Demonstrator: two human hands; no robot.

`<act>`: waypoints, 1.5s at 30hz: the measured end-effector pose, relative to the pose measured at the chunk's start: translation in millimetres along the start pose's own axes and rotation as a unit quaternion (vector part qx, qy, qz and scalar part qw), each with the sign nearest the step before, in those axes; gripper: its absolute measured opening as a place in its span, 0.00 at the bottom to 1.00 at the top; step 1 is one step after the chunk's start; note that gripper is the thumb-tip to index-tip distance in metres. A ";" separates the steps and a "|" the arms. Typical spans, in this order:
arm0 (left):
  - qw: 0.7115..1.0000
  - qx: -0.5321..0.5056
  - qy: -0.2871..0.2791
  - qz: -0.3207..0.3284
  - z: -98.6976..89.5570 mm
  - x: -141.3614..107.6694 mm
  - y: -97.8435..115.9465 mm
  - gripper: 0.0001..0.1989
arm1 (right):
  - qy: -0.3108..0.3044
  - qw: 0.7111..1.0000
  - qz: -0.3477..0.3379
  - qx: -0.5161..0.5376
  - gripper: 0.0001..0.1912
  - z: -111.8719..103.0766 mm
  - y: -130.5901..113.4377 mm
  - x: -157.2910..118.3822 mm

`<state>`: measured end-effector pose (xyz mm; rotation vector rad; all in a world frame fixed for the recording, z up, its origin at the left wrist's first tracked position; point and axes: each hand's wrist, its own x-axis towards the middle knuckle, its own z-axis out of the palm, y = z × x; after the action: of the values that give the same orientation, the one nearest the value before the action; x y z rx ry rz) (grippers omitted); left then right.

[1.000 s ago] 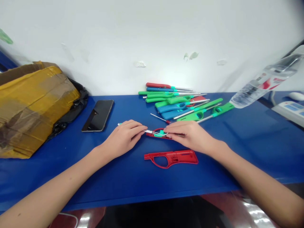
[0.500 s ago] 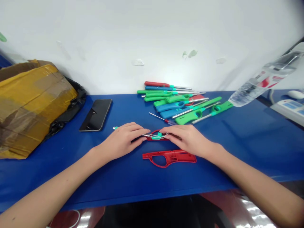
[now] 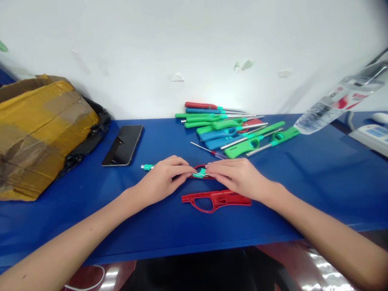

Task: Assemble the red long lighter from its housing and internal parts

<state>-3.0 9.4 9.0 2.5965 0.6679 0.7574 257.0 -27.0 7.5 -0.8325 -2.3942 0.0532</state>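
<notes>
A red lighter half (image 3: 198, 167) lies on the blue table between my hands, with a teal trigger piece (image 3: 200, 173) and a thin white wire in it. My left hand (image 3: 166, 178) is closed at its left end, around a metal tube whose teal-and-silver tip (image 3: 147, 167) sticks out to the left. My right hand (image 3: 236, 173) covers the right part of the half, fingers together at the wire; exactly what they pinch is hidden. Just below, a second red half (image 3: 216, 201) lies with its inner side up, touched by neither hand's fingertips.
Several green, blue and red lighters (image 3: 226, 133) are piled near the wall. A screwdriver (image 3: 216, 154) lies before them. A phone (image 3: 123, 145) and a taped box (image 3: 39, 137) are at left; a bottle (image 3: 336, 99) and a white device (image 3: 371, 135) are at right.
My left hand has shifted slightly right, its fingertips now nearer the teal piece. More of the teal tip shows at left. Less of the wire is visible between my hands.
</notes>
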 end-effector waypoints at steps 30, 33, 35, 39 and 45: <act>0.997 0.063 0.033 -0.014 7.8 2.3 4.9 0.06 | -0.009 0.998 0.030 -0.047 0.10 0.9 -10.8 3.1; 0.997 0.075 0.031 0.000 7.9 2.1 3.8 0.06 | -0.018 0.998 0.053 -0.017 0.09 0.0 -13.2 5.3; 0.995 0.091 0.032 0.015 7.8 2.1 3.2 0.06 | -0.021 0.995 0.091 0.022 0.09 -1.3 -13.5 8.5; 0.991 0.125 0.031 0.039 7.2 2.5 3.0 0.06 | -0.031 0.987 0.137 0.077 0.11 -7.0 -5.4 18.3; 0.987 0.146 0.036 0.051 6.3 3.6 4.1 0.08 | -0.196 0.972 0.074 0.107 0.11 -23.4 14.2 39.8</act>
<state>4.7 6.7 7.3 2.8990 0.7184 0.8455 252.8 3.9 44.4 -0.9669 -2.6183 0.5746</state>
